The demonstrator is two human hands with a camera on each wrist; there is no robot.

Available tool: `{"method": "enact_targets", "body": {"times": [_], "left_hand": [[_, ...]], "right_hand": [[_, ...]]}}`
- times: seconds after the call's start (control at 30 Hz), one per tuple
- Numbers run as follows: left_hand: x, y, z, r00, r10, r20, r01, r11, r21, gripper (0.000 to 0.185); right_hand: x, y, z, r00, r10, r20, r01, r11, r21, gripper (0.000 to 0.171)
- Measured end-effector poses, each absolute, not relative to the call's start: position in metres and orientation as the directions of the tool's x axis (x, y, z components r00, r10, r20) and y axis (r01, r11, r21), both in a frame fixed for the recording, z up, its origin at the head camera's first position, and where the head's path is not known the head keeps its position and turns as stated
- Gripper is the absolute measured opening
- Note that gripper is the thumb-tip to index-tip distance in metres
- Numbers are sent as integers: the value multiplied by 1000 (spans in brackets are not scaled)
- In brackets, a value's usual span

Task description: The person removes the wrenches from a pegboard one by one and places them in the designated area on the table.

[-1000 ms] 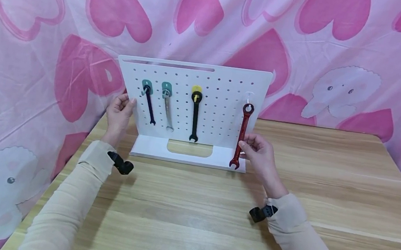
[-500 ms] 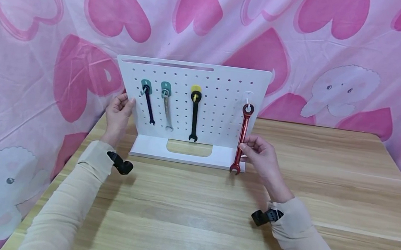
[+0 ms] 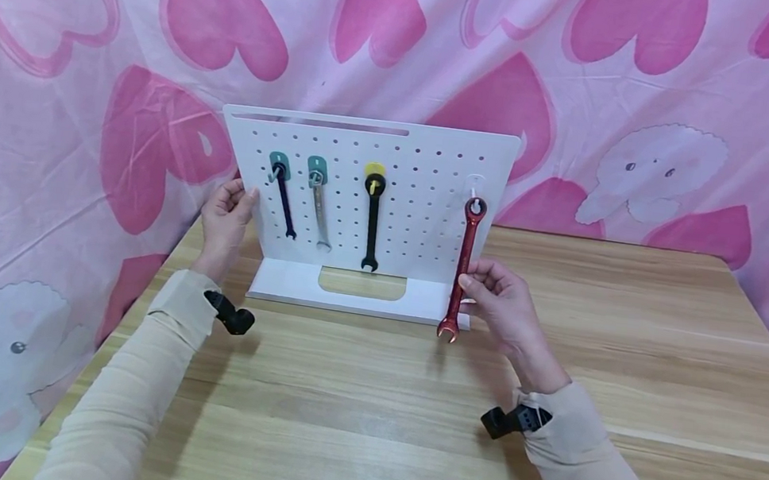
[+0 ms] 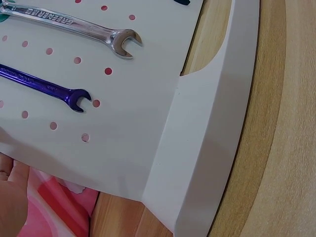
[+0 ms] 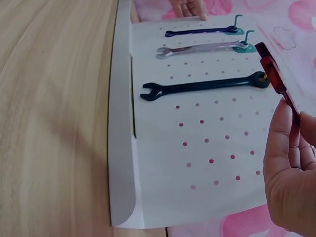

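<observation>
My right hand [image 3: 502, 306] pinches a red combination wrench [image 3: 462, 269] between thumb and fingers. Its ring end is up at the clear hook [image 3: 475, 185] on the right of a white pegboard [image 3: 423, 221]; whether the hook still passes through the ring, I cannot tell. The wrench's lower, open end stands out from the board. My left hand [image 3: 224, 224] grips the board's left edge, thumb at the front. A purple wrench [image 4: 44, 89], a silver wrench [image 4: 79, 27] and a black wrench [image 5: 207, 86] hang on the other hooks.
The pegboard's white base [image 3: 285, 284] rests on a wood-grain table [image 3: 363, 413], with an oblong cutout in the middle. Behind the table hangs a pink cloth [image 3: 403, 90] printed with hearts. A small black camera [image 3: 513, 422] is strapped to each wrist.
My right hand has moved slightly down and to the right. The red wrench's lower end has dropped and come toward me. The left hand keeps its place on the board's edge.
</observation>
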State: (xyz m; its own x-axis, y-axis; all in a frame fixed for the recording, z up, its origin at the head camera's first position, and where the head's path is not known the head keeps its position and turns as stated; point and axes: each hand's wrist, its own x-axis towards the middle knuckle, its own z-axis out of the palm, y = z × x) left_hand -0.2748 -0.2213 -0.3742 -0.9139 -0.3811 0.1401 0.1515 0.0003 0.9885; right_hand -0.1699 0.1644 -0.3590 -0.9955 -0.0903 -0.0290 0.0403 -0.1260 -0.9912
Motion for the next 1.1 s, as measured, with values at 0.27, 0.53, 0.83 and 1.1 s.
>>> {"method": "enact_targets", "body": {"times": [0.27, 0.53, 0.83, 1.1], "left_hand": [[-275, -221, -373, -912, -387, 138, 161, -27, 987, 25], [-276, -222, -376, -912, -382, 149, 173, -29, 984, 24], [-278, -222, -375, -898, -403, 174, 209, -43, 977, 14], [-278, -222, -376, -906, -390, 164, 193, -35, 981, 18]], "right_hand": [[-169, 162, -351, -995, -89, -48, 60, -128, -990, 6], [-167, 167, -349, -996, -85, -16, 28, -140, -990, 8], [-169, 175, -344, -996, -86, 6, 6, -143, -990, 8], [-170, 185, -343, -996, -64, 55, -42, -201, -979, 10]]}}
